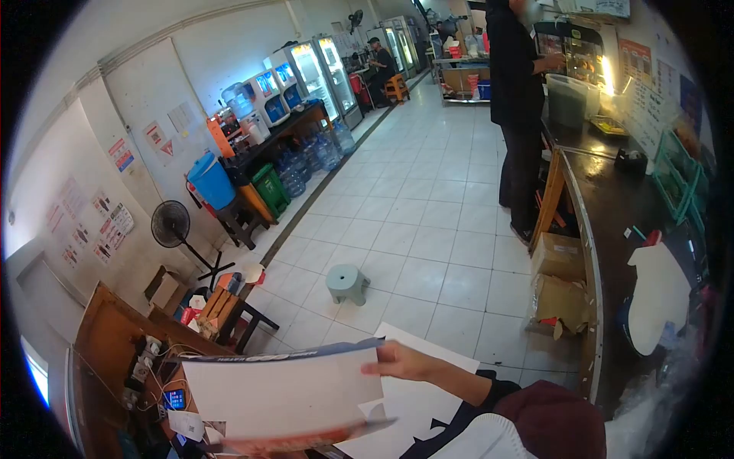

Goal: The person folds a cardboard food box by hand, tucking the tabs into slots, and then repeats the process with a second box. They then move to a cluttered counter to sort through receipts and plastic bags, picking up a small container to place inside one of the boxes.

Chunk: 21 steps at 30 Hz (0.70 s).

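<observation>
My right hand [391,361] reaches in from the lower right, its fingers closed on the upper right edge of a large white cardboard sheet [283,398]. The sheet has a dark printed strip along its top edge, and a blurred orange-red edge shows at its bottom. More white sheets [428,382] lie below and behind my hand, beside dark material [451,432]. My left hand is not in view. A phone with a lit screen [176,398] and cables lie left of the held sheet.
A green stool [348,284] stands on the tiled floor. At the right runs a long dark counter [604,195], with a person in dark clothes [518,99] beside it. A standing fan [170,225] and a wooden bench [219,307] are at the left. Another person [379,65] sits far back.
</observation>
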### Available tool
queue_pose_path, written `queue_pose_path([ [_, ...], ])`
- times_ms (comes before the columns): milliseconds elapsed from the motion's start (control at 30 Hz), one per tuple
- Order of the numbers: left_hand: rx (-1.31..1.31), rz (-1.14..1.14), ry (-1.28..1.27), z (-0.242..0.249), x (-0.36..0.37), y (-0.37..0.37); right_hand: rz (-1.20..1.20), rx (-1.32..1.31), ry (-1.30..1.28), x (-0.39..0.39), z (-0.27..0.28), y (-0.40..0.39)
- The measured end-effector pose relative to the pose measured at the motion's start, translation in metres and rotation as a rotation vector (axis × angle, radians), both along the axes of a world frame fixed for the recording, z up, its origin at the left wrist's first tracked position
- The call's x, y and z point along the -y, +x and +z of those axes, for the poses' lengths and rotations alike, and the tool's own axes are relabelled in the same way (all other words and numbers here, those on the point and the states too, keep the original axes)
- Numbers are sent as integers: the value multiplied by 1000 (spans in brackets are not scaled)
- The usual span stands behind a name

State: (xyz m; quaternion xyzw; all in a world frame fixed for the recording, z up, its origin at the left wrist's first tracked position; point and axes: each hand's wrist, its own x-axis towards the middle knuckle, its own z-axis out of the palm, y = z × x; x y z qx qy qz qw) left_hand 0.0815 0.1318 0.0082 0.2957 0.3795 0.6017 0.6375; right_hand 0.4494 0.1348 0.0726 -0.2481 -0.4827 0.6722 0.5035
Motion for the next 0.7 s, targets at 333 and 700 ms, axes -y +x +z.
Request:
queue_pose_path([
  [333,-533,-43,92,17,17,41,-574,313,235,6,11,28],
  [700,-1113,203,616,56,39,135,-436,587,465,39,3,-18],
])
